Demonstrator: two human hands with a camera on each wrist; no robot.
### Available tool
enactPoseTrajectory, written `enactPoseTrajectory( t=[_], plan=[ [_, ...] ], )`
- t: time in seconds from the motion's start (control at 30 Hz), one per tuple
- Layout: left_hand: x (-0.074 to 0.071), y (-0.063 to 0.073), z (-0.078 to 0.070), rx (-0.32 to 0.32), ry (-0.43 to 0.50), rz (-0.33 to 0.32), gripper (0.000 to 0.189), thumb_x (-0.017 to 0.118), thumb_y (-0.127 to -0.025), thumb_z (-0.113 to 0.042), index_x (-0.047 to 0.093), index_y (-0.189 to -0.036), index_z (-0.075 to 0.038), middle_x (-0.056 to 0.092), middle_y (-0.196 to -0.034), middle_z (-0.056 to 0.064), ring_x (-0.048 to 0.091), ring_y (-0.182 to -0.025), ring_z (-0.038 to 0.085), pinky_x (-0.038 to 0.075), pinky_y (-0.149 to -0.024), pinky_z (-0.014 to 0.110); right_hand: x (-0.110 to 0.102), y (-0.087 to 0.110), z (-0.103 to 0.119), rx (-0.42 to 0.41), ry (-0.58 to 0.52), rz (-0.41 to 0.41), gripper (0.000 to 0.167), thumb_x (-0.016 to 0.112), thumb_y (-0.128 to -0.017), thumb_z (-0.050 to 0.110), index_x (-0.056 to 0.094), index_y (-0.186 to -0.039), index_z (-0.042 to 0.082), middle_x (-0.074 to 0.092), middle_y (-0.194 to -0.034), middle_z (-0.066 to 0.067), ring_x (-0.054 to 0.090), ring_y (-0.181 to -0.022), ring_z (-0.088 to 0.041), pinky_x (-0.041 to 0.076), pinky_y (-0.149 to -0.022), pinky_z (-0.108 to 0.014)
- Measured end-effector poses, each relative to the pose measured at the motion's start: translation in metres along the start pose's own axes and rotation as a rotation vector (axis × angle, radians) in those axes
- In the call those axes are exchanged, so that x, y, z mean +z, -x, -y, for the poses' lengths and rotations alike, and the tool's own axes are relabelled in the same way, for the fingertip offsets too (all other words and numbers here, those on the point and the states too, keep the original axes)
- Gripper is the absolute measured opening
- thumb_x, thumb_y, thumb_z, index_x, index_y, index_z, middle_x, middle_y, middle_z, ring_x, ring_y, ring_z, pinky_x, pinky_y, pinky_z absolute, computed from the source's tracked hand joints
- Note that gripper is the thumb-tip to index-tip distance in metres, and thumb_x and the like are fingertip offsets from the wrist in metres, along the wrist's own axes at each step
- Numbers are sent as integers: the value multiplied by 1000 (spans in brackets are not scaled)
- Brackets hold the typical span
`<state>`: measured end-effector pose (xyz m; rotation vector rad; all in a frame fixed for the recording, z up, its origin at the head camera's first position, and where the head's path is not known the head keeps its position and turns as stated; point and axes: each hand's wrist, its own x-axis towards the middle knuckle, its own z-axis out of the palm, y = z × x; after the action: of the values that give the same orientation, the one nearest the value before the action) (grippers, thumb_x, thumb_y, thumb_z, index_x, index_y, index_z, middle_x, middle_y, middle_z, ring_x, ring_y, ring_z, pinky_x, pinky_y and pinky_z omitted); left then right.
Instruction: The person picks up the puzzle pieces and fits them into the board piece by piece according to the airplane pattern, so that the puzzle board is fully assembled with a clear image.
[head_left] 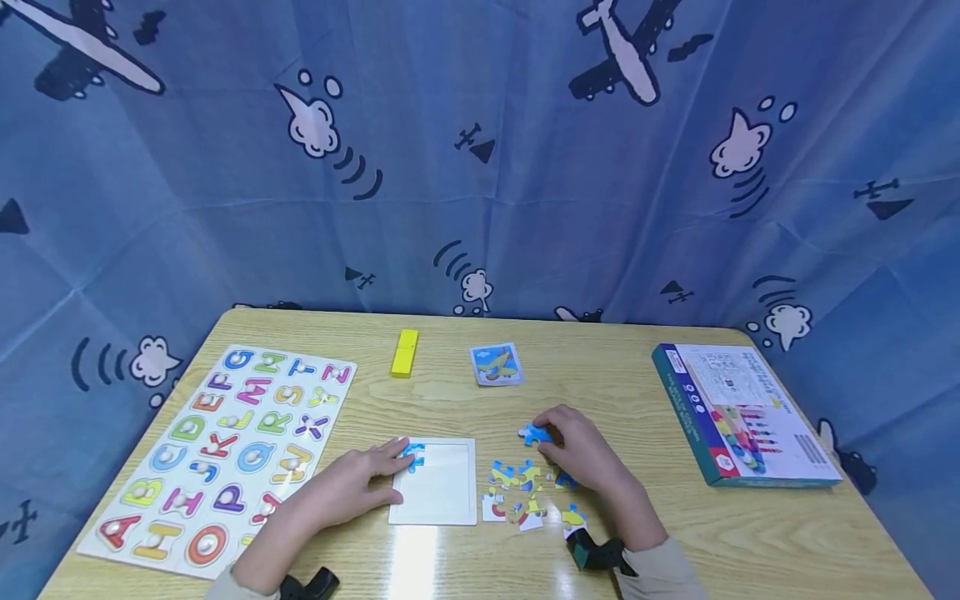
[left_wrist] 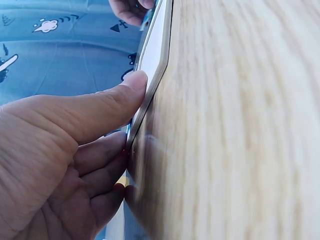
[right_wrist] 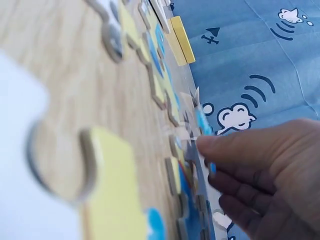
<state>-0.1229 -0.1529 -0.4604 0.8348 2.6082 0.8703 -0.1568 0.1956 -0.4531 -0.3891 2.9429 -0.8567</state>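
Observation:
My right hand (head_left: 581, 450) pinches a blue puzzle piece (head_left: 534, 434) between thumb and fingers, just above the loose puzzle pieces (head_left: 504, 475). In the right wrist view, that hand (right_wrist: 260, 175) mostly hides the piece from behind. My left hand (head_left: 360, 483) rests at the left edge of a white square puzzle tray (head_left: 442, 500), its fingertips by a blue piece (head_left: 417, 455) in the tray's upper left corner. Seen from the left wrist, the thumb of the left hand (left_wrist: 70, 145) touches the tray's rim (left_wrist: 159, 65), with the other fingers bent alongside.
A letter board (head_left: 258, 433) lies at the left. Toward the back are a yellow block (head_left: 405, 353) and a small picture card (head_left: 497, 364) with an airplane. A flat box (head_left: 750, 417) lies at the right. A blue patterned curtain (head_left: 480, 167) hangs behind the table.

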Motion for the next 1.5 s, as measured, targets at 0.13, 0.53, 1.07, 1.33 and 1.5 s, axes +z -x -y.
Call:
enactPoseTrajectory(
  t=[0.13,0.53,1.07,1.33,1.5],
  plan=[
    [0,0,0,3,-3,1,56,65,-88,-35,52,-136,-10,39,-149,9,38,-136,34,37,-107,51,-1,0,2,-23,12,-9,23,71,-84,13,67,-107,11,63,-105,-1,59,-97,-17,52,-85,-36],
    [0,0,0,-3,9,7,56,65,-88,-35,52,-136,-10,38,-150,8,37,-136,34,36,-107,51,-5,3,15,-97,-67,-2,22,68,-87,12,68,-109,12,63,-105,2,59,-94,-11,54,-82,-32],
    [0,-2,0,-11,16,8,55,65,-88,-34,52,-136,-10,37,-150,9,36,-136,36,36,-108,51,18,6,60,-223,-67,103,25,64,-90,15,67,-114,10,62,-110,2,59,-94,-10,54,-80,-27],
    [-1,1,0,-35,18,19,54,66,-87,-34,53,-135,-12,38,-150,6,36,-137,31,37,-108,49,39,-2,87,-305,28,157,25,63,-91,17,67,-115,9,63,-110,-1,58,-90,-8,53,-78,-23],
    [-1,0,2,-21,10,13,53,65,-88,-35,54,-135,-12,39,-149,6,37,-137,31,38,-107,50,47,-8,95,-307,66,144,26,63,-92,20,67,-115,10,62,-109,0,60,-91,-7,54,-79,-22]
  ],
)
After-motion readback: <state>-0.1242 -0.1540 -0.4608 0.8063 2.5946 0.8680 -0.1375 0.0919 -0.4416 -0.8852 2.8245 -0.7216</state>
